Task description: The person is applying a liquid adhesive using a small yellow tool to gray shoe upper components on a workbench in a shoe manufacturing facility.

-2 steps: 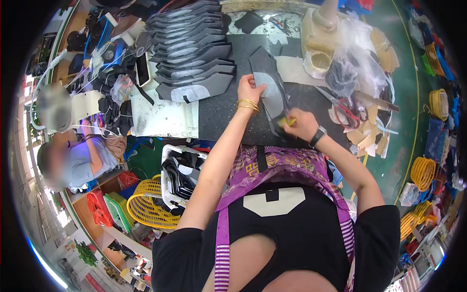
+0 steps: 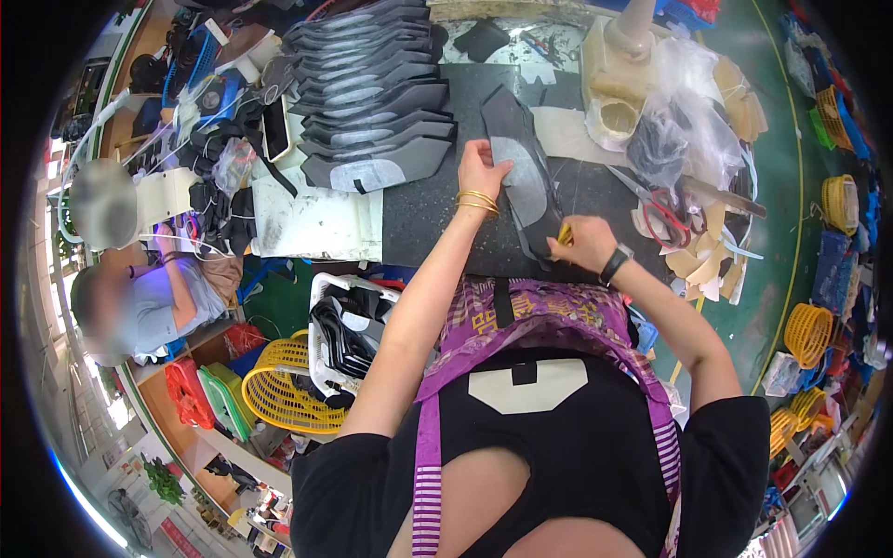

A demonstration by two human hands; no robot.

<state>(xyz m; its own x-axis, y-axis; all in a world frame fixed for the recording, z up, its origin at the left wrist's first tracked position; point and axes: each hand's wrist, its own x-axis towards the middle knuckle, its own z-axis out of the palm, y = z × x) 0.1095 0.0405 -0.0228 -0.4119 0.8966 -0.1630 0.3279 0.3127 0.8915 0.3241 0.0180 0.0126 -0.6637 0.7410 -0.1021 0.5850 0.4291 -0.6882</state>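
And here on the dark work surface [image 2: 419, 228], the black panel [image 2: 527, 181] with its pale grey patch lies slantwise before the person. The left hand [image 2: 479, 170] sits at its left edge, thumb on the patch; pinching or merely pressing, I can't tell from here! The right hand [image 2: 590, 245] curls tight, pinching a small yellow object [image 2: 565, 233] by the near end. Red-handled scissors [image 2: 666, 219] lie to the right, overlapping panels [image 2: 372, 173] to the left!
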